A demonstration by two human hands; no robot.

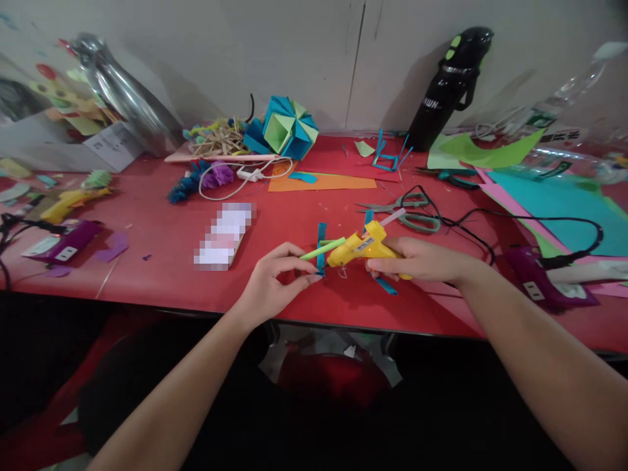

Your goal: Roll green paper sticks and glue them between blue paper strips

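Slantwise, yellow glue gun (362,246) in right hand (424,259), nozzle (332,260) pointing leftward.

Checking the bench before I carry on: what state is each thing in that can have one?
Left hand: closed on green stick
Right hand: gripping yellow glue gun
Yellow glue gun: held, glue stick in rear
Scissors: lying, blades slightly apart
Teal-handled tool: lying, open or shut unclear
Right power strip: black plug inserted
Left power strip: black plug inserted
Black flask: lid on
Clear bottle: white cap on
Metal jug: standing
Paper ball: assembled
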